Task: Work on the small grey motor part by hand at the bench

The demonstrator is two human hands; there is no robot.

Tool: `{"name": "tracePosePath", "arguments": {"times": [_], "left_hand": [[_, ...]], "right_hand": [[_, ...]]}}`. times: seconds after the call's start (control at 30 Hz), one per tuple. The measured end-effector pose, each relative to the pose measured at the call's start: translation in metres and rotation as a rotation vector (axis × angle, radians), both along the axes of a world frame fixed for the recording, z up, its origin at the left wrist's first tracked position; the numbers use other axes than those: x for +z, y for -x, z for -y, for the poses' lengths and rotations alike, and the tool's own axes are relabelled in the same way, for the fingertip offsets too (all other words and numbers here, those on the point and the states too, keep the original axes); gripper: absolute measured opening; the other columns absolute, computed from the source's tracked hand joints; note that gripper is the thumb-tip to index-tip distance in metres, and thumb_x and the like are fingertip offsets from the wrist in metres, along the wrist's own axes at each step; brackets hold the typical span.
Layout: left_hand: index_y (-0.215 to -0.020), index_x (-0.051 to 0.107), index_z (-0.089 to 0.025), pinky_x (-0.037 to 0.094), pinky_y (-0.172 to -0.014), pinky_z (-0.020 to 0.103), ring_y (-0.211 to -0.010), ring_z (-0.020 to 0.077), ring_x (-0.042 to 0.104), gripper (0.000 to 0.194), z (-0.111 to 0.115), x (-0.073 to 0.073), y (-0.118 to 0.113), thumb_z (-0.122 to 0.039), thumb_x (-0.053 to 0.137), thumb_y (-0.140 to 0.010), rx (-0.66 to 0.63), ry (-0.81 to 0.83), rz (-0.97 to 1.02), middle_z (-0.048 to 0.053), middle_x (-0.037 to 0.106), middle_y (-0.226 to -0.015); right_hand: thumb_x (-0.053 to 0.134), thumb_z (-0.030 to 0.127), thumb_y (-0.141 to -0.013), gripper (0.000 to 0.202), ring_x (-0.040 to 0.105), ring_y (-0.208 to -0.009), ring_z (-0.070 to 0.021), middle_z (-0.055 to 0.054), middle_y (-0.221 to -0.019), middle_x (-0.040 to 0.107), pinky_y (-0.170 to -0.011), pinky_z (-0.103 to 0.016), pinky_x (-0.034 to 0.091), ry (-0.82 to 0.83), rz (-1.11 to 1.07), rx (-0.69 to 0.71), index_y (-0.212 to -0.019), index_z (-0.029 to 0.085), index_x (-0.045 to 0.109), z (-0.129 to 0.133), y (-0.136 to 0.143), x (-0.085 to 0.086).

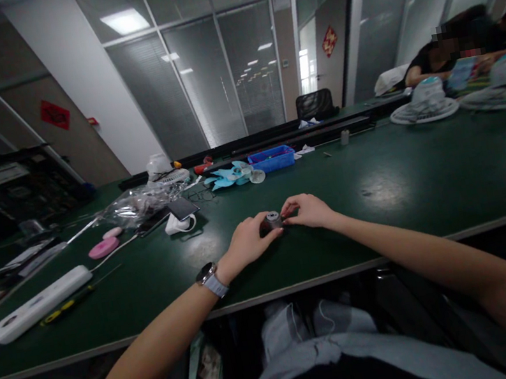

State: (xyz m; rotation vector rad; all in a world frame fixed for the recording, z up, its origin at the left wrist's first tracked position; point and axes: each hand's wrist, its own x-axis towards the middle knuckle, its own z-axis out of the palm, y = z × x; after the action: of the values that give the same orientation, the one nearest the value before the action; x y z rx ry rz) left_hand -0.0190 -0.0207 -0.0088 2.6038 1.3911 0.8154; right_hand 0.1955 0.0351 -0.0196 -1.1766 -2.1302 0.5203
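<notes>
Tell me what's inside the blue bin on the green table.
Just above the near wall of the blue bin, a few small bits show, too small to name. That wall covers the bottom, so anything lying lower cannot be seen.

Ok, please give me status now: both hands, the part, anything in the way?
Left hand holds small metal cylinder. Right hand at its side, grip unclear. Blue tray beyond, not between hands.

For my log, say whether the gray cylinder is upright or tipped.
Upright: the cylinder in the left hand has its round top facing up.
</notes>
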Motion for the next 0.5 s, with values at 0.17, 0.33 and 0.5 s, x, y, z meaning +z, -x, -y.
{"name": "tracePosePath", "arguments": {"times": [0.17, 0.33, 0.5], "left_hand": [[-0.117, 0.058, -0.023, 0.048, -0.073, 0.032, -0.084, 0.0225, 0.065, 0.041, 0.001, 0.001, 0.0, -0.048, 0.059, -0.085, -0.005, 0.019, 0.0, 0.004, 0.071, -0.095], [-0.117, 0.058, -0.023, 0.048, -0.073, 0.032, -0.082, 0.0217, 0.065, 0.041, 0.001, 0.003, 0.0, -0.049, 0.058, -0.086, -0.008, 0.03, -0.003, 0.004, 0.07, -0.091], [-0.116, 0.058, -0.021, 0.048, -0.072, 0.031, -0.083, 0.022, 0.065, 0.041, 0.001, 0.002, 0.0, -0.05, 0.058, -0.086, -0.003, 0.032, -0.004, 0.005, 0.07, -0.092]], "right_hand": [[0.076, 0.022, -0.068, 0.015, 0.068, -0.071, -0.0163, 0.0, -0.074, 0.073, -0.065, -0.026, 0.048, 0.038, -0.082, -0.069, -0.081, 0.021, 0.07, -0.001, -0.001, 0.005], [0.075, 0.034, -0.072, 0.019, 0.05, -0.049, -0.0088, -0.004, -0.081, 0.074, -0.047, -0.023, 0.036, -0.132, -0.376, -0.016, -0.076, 0.017, 0.066, 0.007, 0.009, 0.013], [0.07, 0.028, -0.078, 0.012, 0.046, -0.051, -0.0085, -0.004, -0.086, 0.075, -0.048, -0.022, 0.035, -0.179, -0.455, 0.179, -0.077, 0.017, 0.066, 0.021, 0.02, 0.015]]}}
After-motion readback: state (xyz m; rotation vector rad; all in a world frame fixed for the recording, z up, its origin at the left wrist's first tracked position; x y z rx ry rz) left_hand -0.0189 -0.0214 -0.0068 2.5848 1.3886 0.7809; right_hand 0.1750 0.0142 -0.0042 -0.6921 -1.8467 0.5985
